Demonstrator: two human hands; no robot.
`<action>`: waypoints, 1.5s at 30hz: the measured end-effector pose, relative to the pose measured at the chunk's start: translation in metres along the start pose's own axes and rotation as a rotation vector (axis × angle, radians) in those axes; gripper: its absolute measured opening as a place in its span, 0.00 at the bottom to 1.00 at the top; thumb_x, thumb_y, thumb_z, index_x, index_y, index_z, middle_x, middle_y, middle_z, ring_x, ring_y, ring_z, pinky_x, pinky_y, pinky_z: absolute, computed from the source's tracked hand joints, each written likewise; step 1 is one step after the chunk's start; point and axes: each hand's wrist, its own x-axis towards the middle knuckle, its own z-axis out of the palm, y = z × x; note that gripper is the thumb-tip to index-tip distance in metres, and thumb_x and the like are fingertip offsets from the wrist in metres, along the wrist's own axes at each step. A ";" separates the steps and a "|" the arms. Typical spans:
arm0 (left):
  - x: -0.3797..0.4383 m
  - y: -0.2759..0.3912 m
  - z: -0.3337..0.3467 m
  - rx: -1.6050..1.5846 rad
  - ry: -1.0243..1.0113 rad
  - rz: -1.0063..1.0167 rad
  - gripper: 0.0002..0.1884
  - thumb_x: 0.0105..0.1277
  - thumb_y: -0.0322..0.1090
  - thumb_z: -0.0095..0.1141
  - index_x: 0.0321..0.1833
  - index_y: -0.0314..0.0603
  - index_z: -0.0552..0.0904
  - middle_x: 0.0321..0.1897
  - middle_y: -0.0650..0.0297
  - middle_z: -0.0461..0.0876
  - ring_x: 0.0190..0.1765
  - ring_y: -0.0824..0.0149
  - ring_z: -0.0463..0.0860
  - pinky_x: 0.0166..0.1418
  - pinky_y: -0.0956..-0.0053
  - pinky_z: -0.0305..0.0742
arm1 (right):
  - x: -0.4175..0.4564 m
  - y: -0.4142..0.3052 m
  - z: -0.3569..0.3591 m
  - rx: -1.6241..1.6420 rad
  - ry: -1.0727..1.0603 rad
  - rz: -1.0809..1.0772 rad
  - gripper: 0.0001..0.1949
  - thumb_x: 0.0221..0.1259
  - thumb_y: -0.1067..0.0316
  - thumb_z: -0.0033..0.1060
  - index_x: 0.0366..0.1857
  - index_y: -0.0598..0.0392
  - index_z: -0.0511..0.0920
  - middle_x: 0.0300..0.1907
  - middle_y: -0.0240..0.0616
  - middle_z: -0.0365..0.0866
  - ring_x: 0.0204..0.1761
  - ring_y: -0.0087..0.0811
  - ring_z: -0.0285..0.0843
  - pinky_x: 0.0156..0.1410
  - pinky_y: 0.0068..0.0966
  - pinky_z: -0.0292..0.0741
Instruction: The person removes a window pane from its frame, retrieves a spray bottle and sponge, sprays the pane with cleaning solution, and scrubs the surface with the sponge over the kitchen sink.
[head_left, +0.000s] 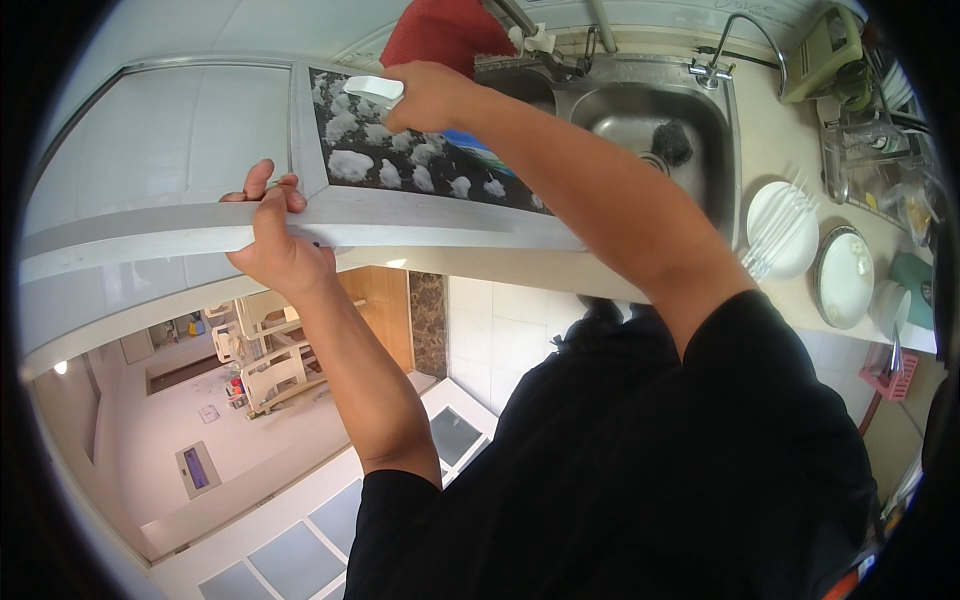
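My left hand (281, 240) is curled around the edge of a light grey frame (420, 217), its fingertips showing on the far side. Within the frame, a dark glossy panel (442, 161) bears many blobs of white foam (351, 166). Above this panel my right hand (424, 97) grips what looks like a spray bottle; its white head (373, 88) sticks out to the left. A blue and green part (469, 142) shows below the wrist, and my forearm hides the rest. A red cloth (450, 34) is just beyond the right hand.
A steel double sink (645, 97) with a dark scouring pad (672, 144) lies beyond my right forearm. On the counter at right are plates (846, 277), several forks (780, 225), a dish rack (862, 150) and a green container (825, 56). A pink basket (892, 377) hangs below.
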 end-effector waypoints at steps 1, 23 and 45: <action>0.000 0.000 0.000 0.002 -0.002 0.002 0.08 0.51 0.22 0.49 0.34 0.30 0.69 0.24 0.54 0.75 0.23 0.71 0.70 0.47 0.66 0.76 | 0.000 0.002 0.001 -0.029 0.015 0.002 0.22 0.38 0.63 0.64 0.43 0.55 0.80 0.37 0.46 0.83 0.40 0.43 0.80 0.46 0.33 0.75; 0.001 -0.004 -0.003 0.024 -0.009 -0.006 0.05 0.51 0.22 0.49 0.31 0.32 0.70 0.15 0.59 0.69 0.35 0.65 0.76 0.49 0.64 0.75 | -0.041 0.046 0.005 -0.129 0.020 0.194 0.24 0.37 0.62 0.66 0.46 0.53 0.79 0.42 0.48 0.81 0.46 0.46 0.79 0.51 0.35 0.74; 0.002 -0.007 -0.011 0.049 -0.030 -0.006 0.08 0.51 0.20 0.48 0.35 0.32 0.68 0.39 0.45 0.76 0.25 0.71 0.70 0.52 0.61 0.76 | -0.075 0.104 0.006 -0.172 -0.014 0.327 0.18 0.39 0.64 0.61 0.40 0.52 0.80 0.41 0.46 0.82 0.46 0.47 0.79 0.51 0.38 0.75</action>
